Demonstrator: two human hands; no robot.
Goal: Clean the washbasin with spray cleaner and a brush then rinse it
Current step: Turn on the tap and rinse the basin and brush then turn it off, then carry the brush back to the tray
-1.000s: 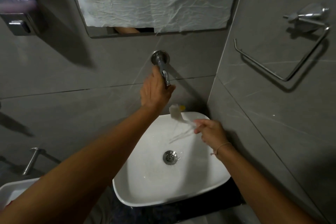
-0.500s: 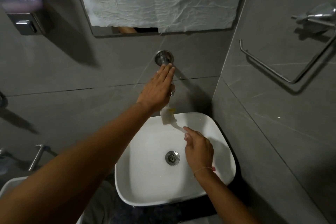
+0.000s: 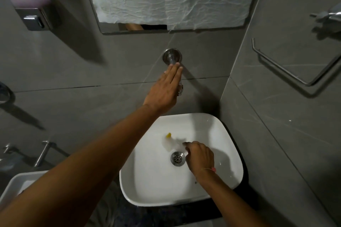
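The left hand point(image 3: 164, 88) lies flat on top of the wall tap point(image 3: 172, 57), fingers straight and together, not wrapped around anything; it covers the spout, so I cannot tell if water runs. The right hand point(image 3: 200, 156) is down inside the white washbasin point(image 3: 227, 134), fingers curled tight around the handle of a brush point(image 3: 170, 142). The brush is blurred, with a pale head and a small yellow spot, and it touches the bottom of the bowl just behind the drain point(image 3: 177, 158). The spray cleaner is not visible anywhere.

I judge that this is the scrubbing step, or scrubbing together with rinsing. To do it well, the person should work the brush in small circles around the drain ring, then go up the sloped walls and under the rim, where dirt likes to stay. The far corners near the grey wall look easy to forget. The grip should be firm because a wet handle can slip, and the left hand can open the tap only a little, so that water does not splash out
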